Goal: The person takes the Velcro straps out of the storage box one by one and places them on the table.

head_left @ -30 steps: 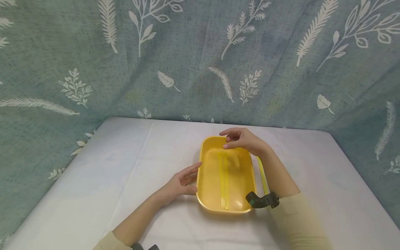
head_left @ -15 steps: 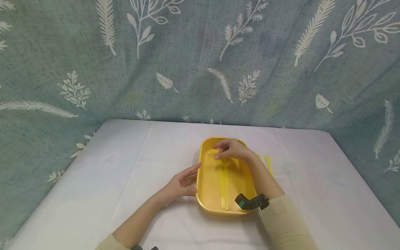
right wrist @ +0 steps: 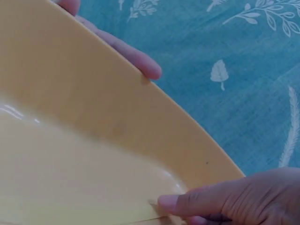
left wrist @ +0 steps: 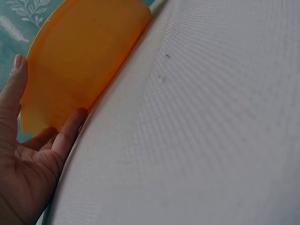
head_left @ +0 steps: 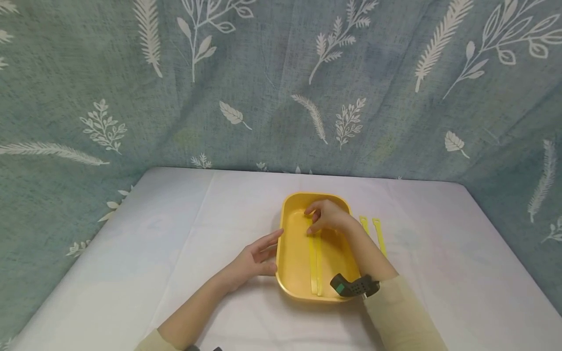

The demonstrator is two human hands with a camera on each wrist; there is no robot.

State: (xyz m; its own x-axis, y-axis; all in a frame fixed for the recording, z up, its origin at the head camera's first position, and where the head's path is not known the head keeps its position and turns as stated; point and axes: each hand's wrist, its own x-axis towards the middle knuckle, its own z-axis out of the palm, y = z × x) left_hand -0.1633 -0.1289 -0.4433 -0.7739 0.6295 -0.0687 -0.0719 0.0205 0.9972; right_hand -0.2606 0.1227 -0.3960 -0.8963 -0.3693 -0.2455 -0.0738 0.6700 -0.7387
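Observation:
A yellow tray (head_left: 290,263) with rounded corners and a raised rim lies on the table. Inside it, two thin yellow strips (head_left: 316,273) lie side by side lengthwise. My right hand (head_left: 329,217) reaches over the tray's right side, bent thumb and fingers down at the strips' far ends. In the right wrist view its thumb (right wrist: 187,204) meets a strip's tip; I cannot tell whether the fingers pinch it. My left hand (head_left: 252,258) rests at the tray's left side with fingers extended. The left wrist view shows those fingers (left wrist: 70,133) along the outer wall.
Two more yellow strips (head_left: 380,236) lie on the white-covered table (head_left: 219,209) right of the tray, partly behind my right forearm. A leaf-patterned teal cloth (head_left: 272,97) hangs behind the table. A dark wrist device (head_left: 353,286) overlaps the tray's near right corner.
My right hand has come left and down from the tray's far right rim to the strips' ends inside. Both strips outside now show more. My left hand stays put.

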